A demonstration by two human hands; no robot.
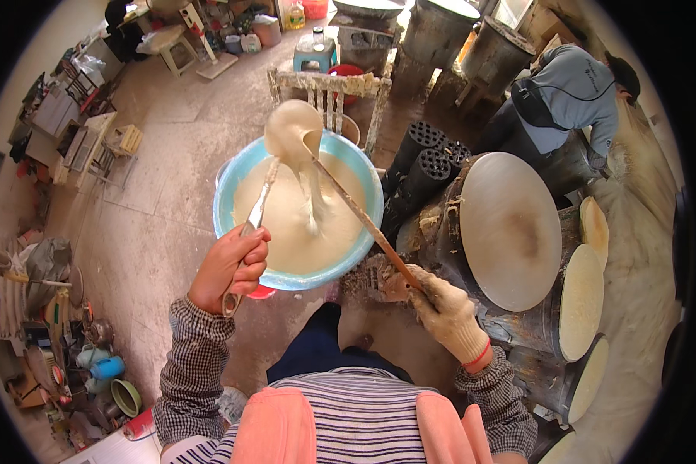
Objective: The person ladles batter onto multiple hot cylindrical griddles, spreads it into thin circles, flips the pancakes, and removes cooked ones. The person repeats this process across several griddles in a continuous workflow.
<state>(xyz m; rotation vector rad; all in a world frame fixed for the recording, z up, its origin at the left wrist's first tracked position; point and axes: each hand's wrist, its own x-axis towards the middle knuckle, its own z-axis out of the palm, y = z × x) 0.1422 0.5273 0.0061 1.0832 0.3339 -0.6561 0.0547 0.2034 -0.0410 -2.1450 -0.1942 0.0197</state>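
My bare left hand point(232, 269) grips the metal handle point(257, 210) of a utensil smeared with batter. My right hand point(448, 316), in a knit work glove with a red cuff edge, holds a thin wooden stick point(377, 232), its far part coated in batter. Both tools reach up to a thick mass of pale batter point(293, 126) above the far rim of the basin, which hides their far ends. A stretchy strand of batter point(310, 194) hangs down into the batter point(284, 238) filling a blue plastic basin point(319, 281).
At the right stands a round griddle point(510, 232) on a drum stove, with batter-covered griddles point(582, 301) beyond. Black honeycomb coal briquettes point(432, 165) stand between basin and stove. A batter-crusted chair point(330, 84) is behind the basin. Another person point(574, 93) bends over at the far right.
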